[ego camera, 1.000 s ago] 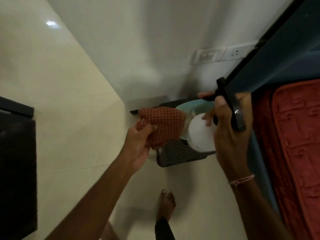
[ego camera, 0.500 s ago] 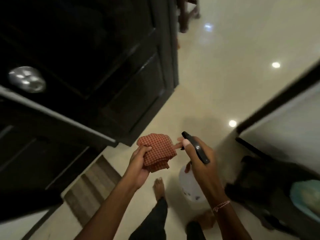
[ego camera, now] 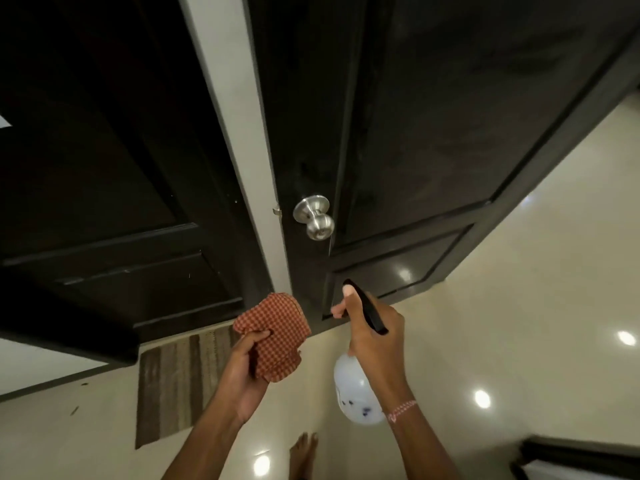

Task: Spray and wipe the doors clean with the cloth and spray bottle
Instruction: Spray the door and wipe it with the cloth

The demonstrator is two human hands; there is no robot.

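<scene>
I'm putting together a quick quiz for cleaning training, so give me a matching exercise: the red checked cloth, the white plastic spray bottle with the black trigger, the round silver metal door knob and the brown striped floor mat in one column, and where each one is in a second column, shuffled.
1. red checked cloth
2. white plastic spray bottle with a black trigger
3. round silver metal door knob
4. brown striped floor mat

A. lying on the cream floor
B. bunched in the left hand
C. mounted on the dark door
D. held by the right hand

Pairs: 1-B, 2-D, 3-C, 4-A.
</scene>
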